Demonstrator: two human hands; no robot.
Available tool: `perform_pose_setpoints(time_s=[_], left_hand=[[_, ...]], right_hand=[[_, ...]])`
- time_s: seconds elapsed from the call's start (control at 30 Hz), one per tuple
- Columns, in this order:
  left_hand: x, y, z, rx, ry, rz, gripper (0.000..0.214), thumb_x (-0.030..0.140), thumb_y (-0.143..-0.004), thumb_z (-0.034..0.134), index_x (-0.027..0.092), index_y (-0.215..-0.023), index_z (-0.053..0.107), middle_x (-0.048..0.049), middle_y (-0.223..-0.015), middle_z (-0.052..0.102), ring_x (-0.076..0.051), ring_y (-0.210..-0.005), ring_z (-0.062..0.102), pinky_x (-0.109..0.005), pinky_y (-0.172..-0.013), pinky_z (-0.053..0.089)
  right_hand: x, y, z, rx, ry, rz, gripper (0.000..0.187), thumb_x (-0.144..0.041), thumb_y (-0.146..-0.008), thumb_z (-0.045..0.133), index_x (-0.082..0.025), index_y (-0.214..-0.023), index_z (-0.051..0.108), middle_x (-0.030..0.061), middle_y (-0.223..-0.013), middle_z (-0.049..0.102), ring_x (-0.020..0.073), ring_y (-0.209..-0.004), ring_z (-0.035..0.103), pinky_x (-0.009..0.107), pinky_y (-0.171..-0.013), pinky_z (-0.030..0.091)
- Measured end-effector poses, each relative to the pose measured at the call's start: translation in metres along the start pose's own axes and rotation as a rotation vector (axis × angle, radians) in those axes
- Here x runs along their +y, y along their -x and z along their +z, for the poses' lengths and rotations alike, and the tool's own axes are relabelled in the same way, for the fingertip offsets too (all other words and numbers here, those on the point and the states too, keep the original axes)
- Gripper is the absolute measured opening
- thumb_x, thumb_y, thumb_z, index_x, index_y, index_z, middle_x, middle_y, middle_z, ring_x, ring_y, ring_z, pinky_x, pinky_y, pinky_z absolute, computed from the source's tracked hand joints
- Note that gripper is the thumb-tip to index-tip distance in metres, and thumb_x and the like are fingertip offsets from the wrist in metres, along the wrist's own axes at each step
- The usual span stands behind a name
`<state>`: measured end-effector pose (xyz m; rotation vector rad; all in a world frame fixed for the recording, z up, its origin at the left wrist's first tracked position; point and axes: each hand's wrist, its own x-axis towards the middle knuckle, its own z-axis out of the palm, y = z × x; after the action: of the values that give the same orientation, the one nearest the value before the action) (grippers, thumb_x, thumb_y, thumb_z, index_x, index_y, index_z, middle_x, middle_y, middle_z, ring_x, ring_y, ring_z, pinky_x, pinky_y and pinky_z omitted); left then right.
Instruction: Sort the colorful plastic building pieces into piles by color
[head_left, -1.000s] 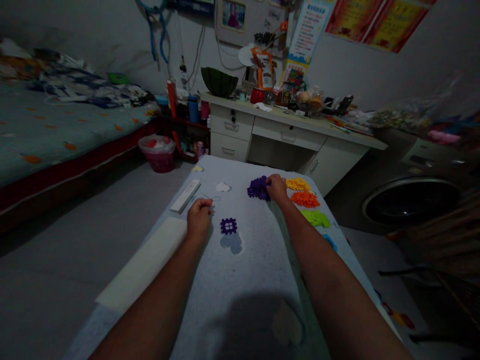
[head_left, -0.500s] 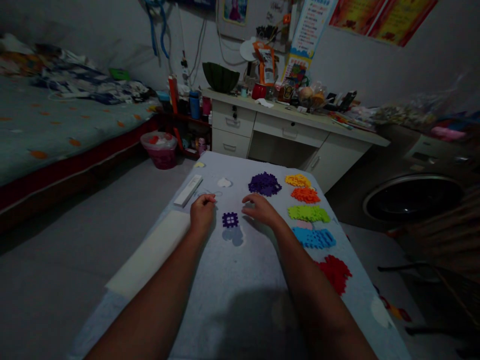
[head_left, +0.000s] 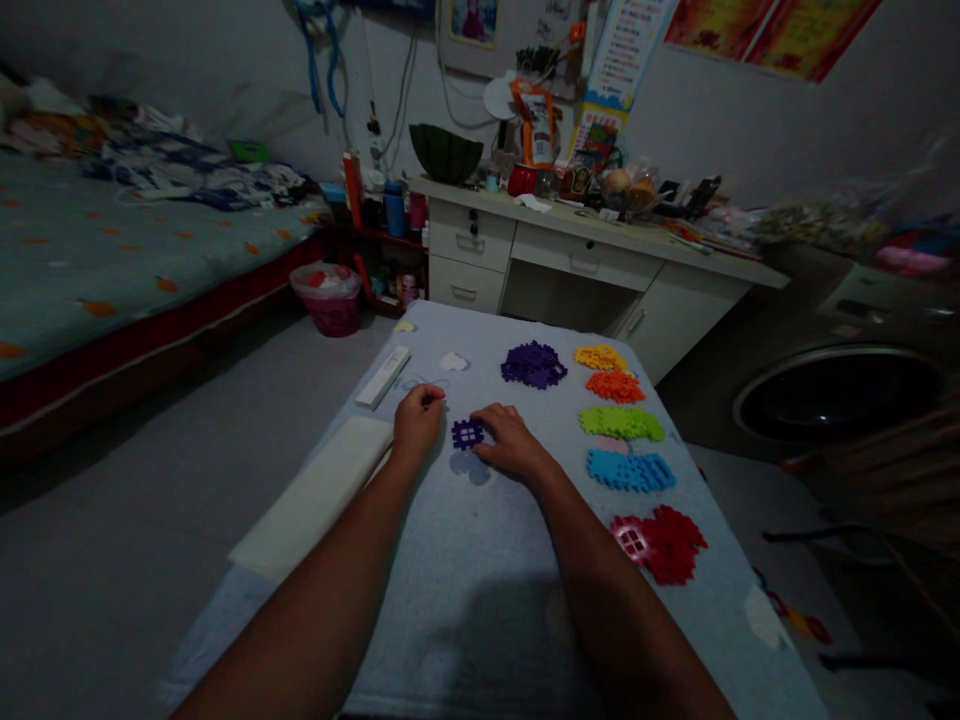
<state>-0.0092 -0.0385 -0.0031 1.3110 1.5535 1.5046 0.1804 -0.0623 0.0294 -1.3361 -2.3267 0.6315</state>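
A small purple interlocking piece (head_left: pixel 466 433) lies on the grey-blue cloth of the table (head_left: pixel 487 600), between my two hands. My right hand (head_left: pixel 510 445) rests just right of it, with its curled fingertips against the piece's edge. My left hand (head_left: pixel 418 420) sits just left of it in a loose fist, thumb against the forefinger; what it holds, if anything, is hidden. Beyond lie sorted piles of such pieces: purple (head_left: pixel 533 364), yellow (head_left: pixel 599 357), orange (head_left: pixel 614 386), green (head_left: pixel 621 424), blue (head_left: pixel 630 470) and red (head_left: pixel 661 543).
A long white box (head_left: pixel 383 376) and a flat white pad (head_left: pixel 315 495) lie along the table's left edge, with a white scrap (head_left: pixel 453 362) further back. Behind stand a cluttered white desk (head_left: pixel 592 255), a pink bin (head_left: pixel 328 298), a bed (head_left: pixel 112 260) at left and a washing machine (head_left: pixel 840 390) at right.
My right hand left the purple pile and came back toward me to the single purple piece. My left hand shifted slightly right toward it. The view tilted, bringing the blue and red piles into sight.
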Motion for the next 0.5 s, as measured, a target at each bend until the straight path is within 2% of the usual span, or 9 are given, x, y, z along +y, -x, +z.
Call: perform_pose_setpoints(time_s=[0.1, 0.17, 0.27, 0.33, 0.43, 0.5], left_hand=[[0.002, 0.001, 0.0, -0.01, -0.008, 0.003, 0.01, 0.021, -0.07, 0.055, 0.021, -0.078, 0.062, -0.002, -0.083, 0.067, -0.02, -0.084, 0.063, -0.034, -0.084, 0.049], [0.003, 0.001, 0.001, -0.015, -0.015, 0.001, 0.011, 0.021, -0.071, 0.054, 0.021, -0.079, 0.062, -0.0019, -0.083, 0.067, -0.02, -0.083, 0.063, -0.034, -0.082, 0.049], [0.003, 0.001, 0.002, -0.018, -0.041, 0.013, 0.011, 0.021, -0.071, 0.054, 0.022, -0.078, 0.062, -0.0018, -0.081, 0.066, -0.02, -0.082, 0.063, -0.034, -0.082, 0.048], [0.003, 0.001, 0.002, -0.023, -0.058, 0.022, 0.01, 0.021, -0.071, 0.055, 0.022, -0.077, 0.063, -0.0019, -0.081, 0.066, -0.02, -0.081, 0.062, -0.034, -0.082, 0.048], [0.003, 0.001, 0.003, -0.041, -0.07, 0.026, 0.011, 0.021, -0.07, 0.054, 0.022, -0.077, 0.062, -0.0021, -0.08, 0.066, -0.02, -0.08, 0.062, -0.034, -0.081, 0.048], [0.005, 0.001, 0.003, -0.055, -0.078, 0.022, 0.011, 0.022, -0.07, 0.053, 0.021, -0.078, 0.061, -0.0019, -0.081, 0.066, -0.02, -0.08, 0.062, -0.033, -0.08, 0.047]], right_hand=[[0.001, 0.001, -0.004, 0.049, -0.091, -0.019, 0.031, -0.024, -0.08, 0.069, -0.019, -0.11, 0.067, 0.0052, -0.108, 0.065, 0.02, -0.103, 0.055, 0.034, -0.095, 0.038], [0.004, 0.001, -0.006, 0.065, -0.165, -0.004, 0.016, -0.029, -0.089, 0.06, -0.019, -0.097, 0.068, 0.0028, -0.095, 0.066, 0.0174, -0.091, 0.057, 0.029, -0.085, 0.041], [0.011, 0.0, -0.009, 0.098, -0.191, 0.039, 0.037, -0.034, -0.1, 0.038, -0.019, -0.076, 0.061, -0.0001, -0.074, 0.058, 0.0151, -0.073, 0.053, 0.026, -0.071, 0.039], [0.015, 0.0, -0.009, 0.117, -0.129, 0.069, 0.043, -0.033, -0.102, 0.032, -0.02, -0.068, 0.055, -0.0007, -0.068, 0.054, 0.0147, -0.069, 0.05, 0.026, -0.069, 0.037], [0.017, 0.0, -0.01, 0.142, 0.003, 0.151, 0.038, -0.035, -0.101, 0.037, -0.019, -0.074, 0.059, 0.0017, -0.074, 0.057, 0.0158, -0.074, 0.052, 0.028, -0.075, 0.039], [0.017, 0.001, -0.009, 0.199, 0.071, 0.199, 0.028, -0.039, -0.097, 0.048, -0.017, -0.091, 0.064, 0.0063, -0.09, 0.062, 0.0184, -0.087, 0.055, 0.03, -0.082, 0.04]])
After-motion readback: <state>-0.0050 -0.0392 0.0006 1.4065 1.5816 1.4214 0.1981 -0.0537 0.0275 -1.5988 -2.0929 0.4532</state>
